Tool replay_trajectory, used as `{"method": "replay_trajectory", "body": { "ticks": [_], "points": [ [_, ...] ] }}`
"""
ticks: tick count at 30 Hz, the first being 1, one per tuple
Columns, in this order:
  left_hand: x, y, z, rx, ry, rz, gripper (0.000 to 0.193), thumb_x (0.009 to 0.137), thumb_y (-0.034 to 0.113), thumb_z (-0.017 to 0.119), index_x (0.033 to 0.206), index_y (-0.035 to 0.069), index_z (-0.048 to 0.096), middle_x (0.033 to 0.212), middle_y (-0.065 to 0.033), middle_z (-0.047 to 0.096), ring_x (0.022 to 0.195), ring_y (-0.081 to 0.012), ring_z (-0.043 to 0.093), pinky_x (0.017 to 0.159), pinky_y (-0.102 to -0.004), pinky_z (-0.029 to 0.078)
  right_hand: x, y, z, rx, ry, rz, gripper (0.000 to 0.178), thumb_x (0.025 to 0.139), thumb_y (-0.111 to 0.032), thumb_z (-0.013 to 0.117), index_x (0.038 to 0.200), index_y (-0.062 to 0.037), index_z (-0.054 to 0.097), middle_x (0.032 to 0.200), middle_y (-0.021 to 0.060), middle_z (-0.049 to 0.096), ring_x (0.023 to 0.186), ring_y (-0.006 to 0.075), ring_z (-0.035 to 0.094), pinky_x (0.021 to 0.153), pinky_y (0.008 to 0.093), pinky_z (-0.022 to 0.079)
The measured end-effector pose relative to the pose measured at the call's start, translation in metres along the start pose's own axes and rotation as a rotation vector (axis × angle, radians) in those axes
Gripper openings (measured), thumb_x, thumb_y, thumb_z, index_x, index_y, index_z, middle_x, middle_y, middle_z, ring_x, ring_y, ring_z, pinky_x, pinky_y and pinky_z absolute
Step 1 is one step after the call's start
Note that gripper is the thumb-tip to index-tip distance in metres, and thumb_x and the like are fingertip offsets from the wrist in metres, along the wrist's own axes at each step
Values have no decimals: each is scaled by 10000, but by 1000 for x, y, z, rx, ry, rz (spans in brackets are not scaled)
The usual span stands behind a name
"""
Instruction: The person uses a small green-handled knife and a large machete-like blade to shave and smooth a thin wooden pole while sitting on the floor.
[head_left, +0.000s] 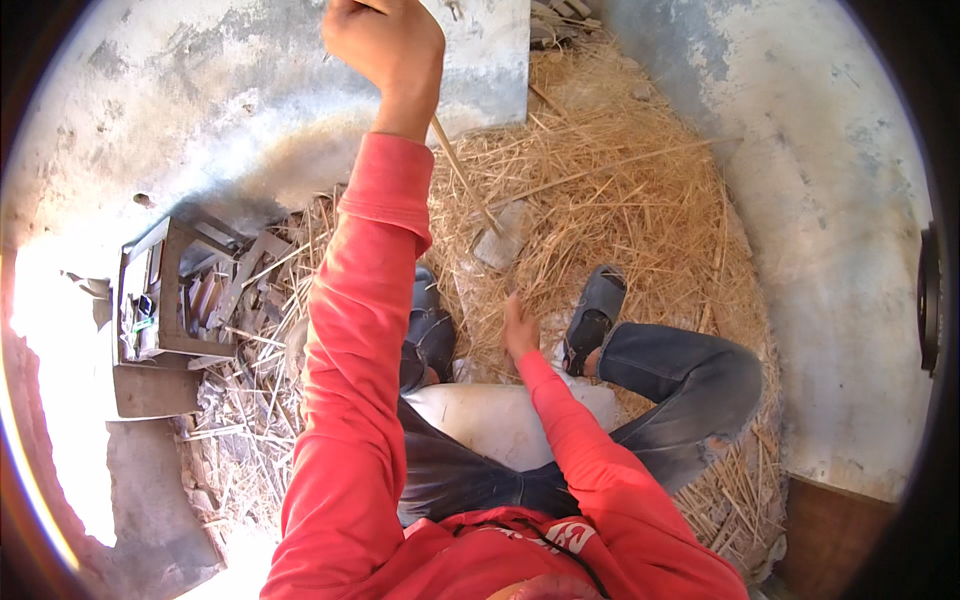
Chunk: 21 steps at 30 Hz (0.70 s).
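My left hand (385, 45) is raised high at the top of the view, closed in a fist. From behind its wrist a thin wooden stick (462, 170) runs down, in line with the fist, to a flat grey block (500, 238) lying at the edge of the straw. The grip itself is hidden from view. Low between my feet, my right hand (519, 328) is closed by the straw heap (620, 180), just below the block. What its fingers hold, if anything, I cannot make out.
I sit with knees apart, a white sack (480, 410) between my legs. My dark shoes (597, 305) rest by the straw. On the left, a wooden frame (165, 290) stands beside broken wood and loose stalks (250, 390). Weathered walls (820, 200) curve around; bright light enters left.
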<state>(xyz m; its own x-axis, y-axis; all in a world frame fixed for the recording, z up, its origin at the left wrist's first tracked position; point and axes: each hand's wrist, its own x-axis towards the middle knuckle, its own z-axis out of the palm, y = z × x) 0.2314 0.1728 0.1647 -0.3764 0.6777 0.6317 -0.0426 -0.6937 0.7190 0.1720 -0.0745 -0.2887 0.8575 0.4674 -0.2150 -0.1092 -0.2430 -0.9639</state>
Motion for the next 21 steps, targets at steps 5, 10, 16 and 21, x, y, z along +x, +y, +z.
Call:
{"method": "replay_trajectory", "body": {
  "ticks": [5, 10, 16, 21],
  "points": [
    [-13, 0, -3, 45, -40, 67, 681, 1095, 511, 441, 657, -5, 515, 508, -90, 372, 520, -143, 339, 497, -424, 295, 21, -49, -10, -40, -39, 202, 728, 1013, -638, 471, 976, 71, 631, 722, 241, 624, 712, 407, 629, 678, 482, 481],
    [-17, 5, 12, 14, -93, 57, 675, 1090, 530, 446, 672, 2, 503, 514, -66, 375, 528, -132, 339, 504, -416, 304, 23, -216, -39, 582, -89, -213, 568, 1044, -578, 474, 775, -78, 465, 558, 21, 430, 463, 158, 477, 455, 318, 411],
    [-23, 10, 25, -85, -146, 79, 685, 1085, 554, 438, 653, 23, 463, 530, -18, 354, 541, -112, 339, 499, -405, 294, 6, 45, -2, -324, 174, -224, 712, 998, -652, 480, 684, -14, 518, 585, 155, 547, 520, 291, 588, 543, 386, 493],
    [-16, -5, 8, -65, -175, 6, 696, 1091, 537, 434, 618, 27, 423, 530, -8, 353, 538, -114, 331, 498, -399, 278, 38, 15, -20, -306, -124, 173, 703, 1014, -648, 455, 702, -30, 580, 585, 134, 598, 543, 271, 650, 572, 402, 528]
  ]
}}
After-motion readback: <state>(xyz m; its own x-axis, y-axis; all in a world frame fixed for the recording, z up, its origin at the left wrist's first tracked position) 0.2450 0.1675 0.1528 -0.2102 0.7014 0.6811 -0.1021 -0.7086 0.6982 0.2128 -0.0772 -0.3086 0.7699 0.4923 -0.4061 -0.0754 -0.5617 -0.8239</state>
